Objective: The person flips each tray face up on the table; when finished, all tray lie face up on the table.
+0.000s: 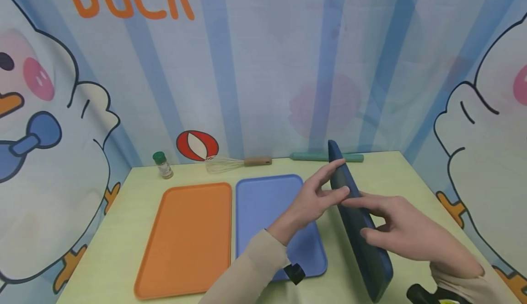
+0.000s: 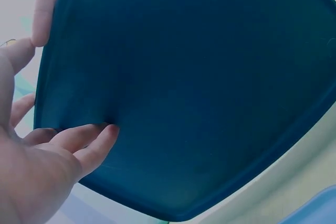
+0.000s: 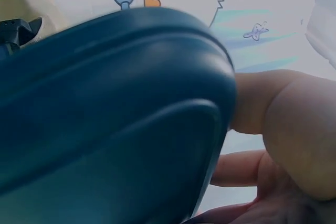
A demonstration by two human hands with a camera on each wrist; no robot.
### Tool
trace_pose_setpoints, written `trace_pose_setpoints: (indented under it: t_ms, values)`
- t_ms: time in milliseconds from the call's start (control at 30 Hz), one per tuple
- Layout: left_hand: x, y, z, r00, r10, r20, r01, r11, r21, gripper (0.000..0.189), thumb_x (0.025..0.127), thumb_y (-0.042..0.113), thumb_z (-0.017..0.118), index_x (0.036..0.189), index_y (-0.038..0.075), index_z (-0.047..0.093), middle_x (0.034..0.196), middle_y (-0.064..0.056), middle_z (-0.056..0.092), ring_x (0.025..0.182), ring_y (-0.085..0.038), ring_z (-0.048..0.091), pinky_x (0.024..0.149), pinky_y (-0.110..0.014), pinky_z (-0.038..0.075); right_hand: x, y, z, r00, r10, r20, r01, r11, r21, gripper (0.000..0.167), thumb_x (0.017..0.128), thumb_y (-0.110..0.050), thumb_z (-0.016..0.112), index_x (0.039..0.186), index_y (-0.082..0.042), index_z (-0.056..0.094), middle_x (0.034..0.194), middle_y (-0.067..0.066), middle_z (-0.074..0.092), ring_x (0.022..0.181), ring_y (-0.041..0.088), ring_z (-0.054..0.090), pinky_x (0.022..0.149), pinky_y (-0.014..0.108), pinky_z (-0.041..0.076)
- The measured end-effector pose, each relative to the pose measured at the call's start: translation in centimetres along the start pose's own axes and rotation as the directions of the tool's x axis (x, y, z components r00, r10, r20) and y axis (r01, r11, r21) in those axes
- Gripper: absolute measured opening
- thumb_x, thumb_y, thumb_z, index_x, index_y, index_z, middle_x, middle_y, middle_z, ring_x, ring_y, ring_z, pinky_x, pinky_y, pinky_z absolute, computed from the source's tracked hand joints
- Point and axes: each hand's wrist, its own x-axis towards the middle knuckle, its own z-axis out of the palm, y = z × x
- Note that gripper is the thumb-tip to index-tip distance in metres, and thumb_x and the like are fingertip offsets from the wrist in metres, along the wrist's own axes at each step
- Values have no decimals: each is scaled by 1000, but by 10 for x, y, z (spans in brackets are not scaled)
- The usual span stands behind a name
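Note:
A dark blue tray (image 1: 357, 244) is tilted up nearly on edge above the right side of the table. My left hand (image 1: 310, 201) holds it near the upper part, and in the left wrist view several fingertips press on the broad face while other fingers touch the rim. Lower down, my right hand (image 1: 405, 228) grips the same tray from the right. The right wrist view has a rounded corner of the tray close up, with the right hand (image 3: 299, 124) at its edge and some fingers hidden behind it.
An orange tray (image 1: 189, 240) and a lighter blue tray (image 1: 267, 203) lie side by side on the pale yellow table (image 1: 103, 244). Along the back are a green-capped jar (image 1: 164, 166), a whisk (image 1: 258, 161) and a green rolling pin (image 1: 306, 156), partly behind the raised tray.

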Motion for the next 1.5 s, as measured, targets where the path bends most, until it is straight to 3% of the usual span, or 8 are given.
trace_pose_setpoints:
  t_ms: [100, 267, 533, 767, 900, 1133, 1367, 1500]
  values:
    - [0, 1, 0, 1000, 23, 13, -23, 1000, -21, 59, 107, 34, 63, 160, 44, 40, 172, 10, 26, 130, -17, 65, 104, -33, 54, -2, 2, -1, 999, -24, -36, 24, 1000, -8, 52, 97, 0, 65, 148, -8, 59, 148, 21, 59, 80, 0, 58, 53, 26, 47]
    - [2, 1, 1, 998, 61, 13, -61, 998, -35, 58, 109, 26, 60, 161, 39, 39, 171, 8, 31, 134, -23, 62, 104, -34, 55, -3, 8, -4, 997, -32, -67, 34, 999, 28, 57, 95, 5, 65, 150, -4, 56, 151, 21, 57, 120, 6, 60, 65, 31, 50]
    - [2, 2, 0, 998, 67, -13, -67, 998, -16, 59, 109, 20, 60, 162, 33, 40, 168, 11, 35, 144, -26, 53, 105, -34, 54, -7, 25, -11, 991, 39, -127, -19, 989, 149, 60, 96, 9, 61, 153, -5, 53, 158, 20, 49, 141, -5, 44, 84, 21, 52]
    - [-2, 0, -5, 999, 50, -21, -49, 998, 31, 58, 108, 18, 60, 163, 22, 40, 170, 3, 34, 149, -30, 46, 109, -29, 50, -8, 38, -13, 978, 104, -181, -52, 961, 271, 60, 98, 11, 54, 156, -5, 49, 164, 23, 39, 136, -13, 44, 71, 33, 53]
    - [-4, -4, -9, 999, 32, -25, -31, 998, 52, 58, 108, 15, 60, 163, 18, 40, 169, -1, 37, 149, -31, 47, 110, -30, 50, -8, 42, -12, 975, 100, -197, -34, 948, 315, 60, 98, 13, 51, 156, -1, 48, 162, 11, 46, 122, -3, 61, 65, 37, 52]
    - [-12, -15, -20, 998, 20, -62, -18, 999, 27, 56, 108, 13, 60, 160, 9, 42, 161, -13, 48, 145, -36, 51, 106, -35, 54, -8, 56, -11, 966, 120, -229, -42, 947, 318, 57, 101, 10, 51, 157, -4, 48, 159, -7, 48, 132, -8, 54, 79, 30, 59]
    - [-25, -31, -31, 988, -67, -142, 81, 992, 98, 54, 106, 19, 64, 157, 10, 48, 156, -18, 51, 138, -38, 56, 107, -44, 53, -9, 77, -14, 969, 62, -239, 75, 850, 522, 61, 101, 17, 45, 157, -7, 50, 156, -9, 52, 128, 6, 63, 84, 34, 63]
    - [-32, -41, -35, 964, -168, -208, 205, 963, 173, 55, 102, 27, 71, 154, 17, 54, 157, -17, 49, 138, -41, 54, 106, -52, 52, -10, 84, -15, 964, 56, -260, 108, 812, 573, 64, 100, 20, 42, 157, -9, 50, 155, -11, 53, 126, 10, 66, 83, 35, 64]
